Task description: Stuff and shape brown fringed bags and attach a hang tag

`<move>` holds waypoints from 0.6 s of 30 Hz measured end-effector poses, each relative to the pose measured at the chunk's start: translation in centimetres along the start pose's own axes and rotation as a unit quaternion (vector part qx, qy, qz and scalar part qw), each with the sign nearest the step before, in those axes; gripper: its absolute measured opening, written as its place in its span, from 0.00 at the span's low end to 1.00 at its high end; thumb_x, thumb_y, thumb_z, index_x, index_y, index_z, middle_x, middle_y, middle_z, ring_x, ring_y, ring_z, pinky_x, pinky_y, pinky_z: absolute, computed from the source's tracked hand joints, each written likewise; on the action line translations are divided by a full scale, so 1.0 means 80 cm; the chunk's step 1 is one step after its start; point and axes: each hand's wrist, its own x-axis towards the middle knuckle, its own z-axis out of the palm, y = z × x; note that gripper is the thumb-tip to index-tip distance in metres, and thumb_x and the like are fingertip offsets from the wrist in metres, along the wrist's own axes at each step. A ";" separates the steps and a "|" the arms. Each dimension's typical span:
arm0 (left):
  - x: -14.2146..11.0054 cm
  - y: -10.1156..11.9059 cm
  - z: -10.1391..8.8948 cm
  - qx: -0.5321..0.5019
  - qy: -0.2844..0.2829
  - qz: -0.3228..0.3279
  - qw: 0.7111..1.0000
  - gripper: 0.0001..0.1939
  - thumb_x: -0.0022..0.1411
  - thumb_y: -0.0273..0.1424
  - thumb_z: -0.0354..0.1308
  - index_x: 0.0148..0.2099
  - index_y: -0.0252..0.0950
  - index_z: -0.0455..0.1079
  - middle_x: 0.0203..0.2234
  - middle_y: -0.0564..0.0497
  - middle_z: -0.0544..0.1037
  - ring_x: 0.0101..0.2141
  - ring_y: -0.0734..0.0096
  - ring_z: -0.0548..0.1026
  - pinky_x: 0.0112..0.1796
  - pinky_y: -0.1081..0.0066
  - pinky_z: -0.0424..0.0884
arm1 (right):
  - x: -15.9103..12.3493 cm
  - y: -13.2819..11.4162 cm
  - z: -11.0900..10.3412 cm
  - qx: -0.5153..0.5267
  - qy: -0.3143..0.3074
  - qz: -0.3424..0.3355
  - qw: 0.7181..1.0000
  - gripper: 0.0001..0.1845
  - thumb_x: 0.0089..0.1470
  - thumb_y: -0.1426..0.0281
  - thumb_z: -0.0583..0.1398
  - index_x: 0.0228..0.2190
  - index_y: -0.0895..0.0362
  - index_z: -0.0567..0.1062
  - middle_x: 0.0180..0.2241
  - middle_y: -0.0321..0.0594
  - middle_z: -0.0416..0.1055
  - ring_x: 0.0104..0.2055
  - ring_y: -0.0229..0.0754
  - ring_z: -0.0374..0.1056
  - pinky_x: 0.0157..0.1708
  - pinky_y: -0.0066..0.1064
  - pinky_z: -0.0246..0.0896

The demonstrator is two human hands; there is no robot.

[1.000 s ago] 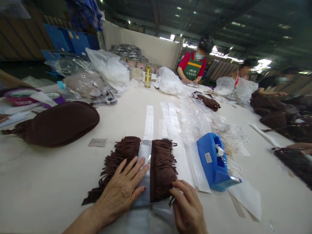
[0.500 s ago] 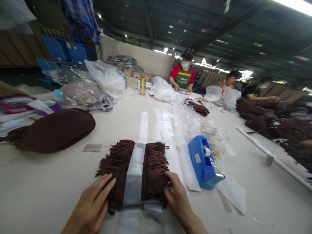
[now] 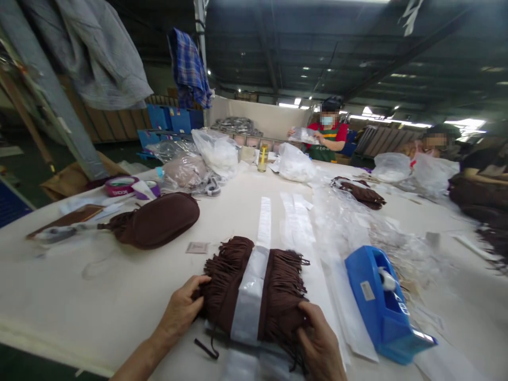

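Note:
A dark brown fringed piece (image 3: 226,296) lies on the table in front of me, with a translucent plastic strip (image 3: 251,301) running across its middle. My left hand (image 3: 184,304) pinches its left edge between thumb and fingers. On the opposite side, my right hand (image 3: 319,336) grips the lower right corner, thumb underneath and partly hidden. A thin dark cord (image 3: 206,348) hangs out near the front edge. Beyond the piece lies a white paper strip (image 3: 263,222), and a small square tag (image 3: 197,247) rests to its left.
A blue tape dispenser (image 3: 375,301) stands at right. At left lie a brown fringed bag (image 3: 162,219) and tape rolls (image 3: 120,186). Plastic bags (image 3: 296,163), a bottle (image 3: 262,159) and a brown bundle (image 3: 359,192) sit farther back. A co-worker (image 3: 327,137) holds a clear packet across the table.
My view has swung left. My left hand has gone from lying flat beside the fringed piece to pinching its left edge. The co-worker has raised a packet off the table.

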 end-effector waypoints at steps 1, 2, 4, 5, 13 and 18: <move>0.002 0.002 0.002 0.005 0.006 -0.003 1.000 0.16 0.44 0.32 0.46 0.36 0.37 0.68 0.30 0.51 0.75 0.32 0.66 0.74 0.36 0.69 0.72 | 0.002 -0.003 0.001 -0.001 -0.006 0.024 1.000 0.18 0.45 0.76 0.51 0.39 0.55 0.69 0.36 0.40 0.69 0.38 0.40 0.68 0.36 0.27 0.65; 0.004 0.004 0.004 0.011 0.009 -0.001 1.000 0.14 0.43 0.32 0.46 0.34 0.37 0.67 0.27 0.52 0.74 0.30 0.66 0.73 0.34 0.69 0.71 | 0.005 -0.005 0.002 -0.001 -0.006 0.045 0.999 0.18 0.44 0.76 0.51 0.39 0.56 0.68 0.35 0.39 0.69 0.36 0.39 0.68 0.35 0.27 0.64; 0.006 0.005 0.007 0.021 0.016 0.018 0.999 0.13 0.41 0.31 0.46 0.32 0.37 0.66 0.26 0.52 0.73 0.30 0.66 0.73 0.34 0.70 0.70 | 0.011 -0.009 0.003 0.004 0.005 0.068 0.998 0.19 0.42 0.76 0.50 0.38 0.56 0.68 0.33 0.38 0.69 0.32 0.38 0.67 0.32 0.26 0.63; 0.007 0.005 0.009 0.026 0.023 0.029 0.999 0.13 0.41 0.31 0.46 0.31 0.37 0.66 0.26 0.52 0.73 0.30 0.66 0.73 0.34 0.70 0.70 | 0.014 -0.010 0.004 0.007 0.008 0.070 0.997 0.19 0.40 0.76 0.50 0.37 0.56 0.68 0.32 0.37 0.69 0.31 0.38 0.66 0.31 0.25 0.62; 0.003 0.003 0.019 0.013 0.059 -0.008 0.998 0.03 0.41 0.31 0.45 0.23 0.39 0.57 0.17 0.57 0.63 0.22 0.71 0.64 0.24 0.76 0.63 | 0.016 -0.005 0.015 0.029 0.028 0.106 0.994 0.10 0.36 0.77 0.49 0.25 0.55 0.64 0.23 0.32 0.59 0.26 0.36 0.57 0.25 0.23 0.53; 0.005 0.006 0.020 -0.012 0.101 0.025 0.994 0.04 0.36 0.29 0.44 0.21 0.39 0.57 0.22 0.53 0.68 0.27 0.69 0.68 0.30 0.75 0.66 | 0.009 -0.002 0.025 0.015 0.105 0.128 0.986 0.07 0.35 0.77 0.49 0.22 0.55 0.61 0.21 0.31 0.54 0.25 0.36 0.53 0.24 0.24 0.50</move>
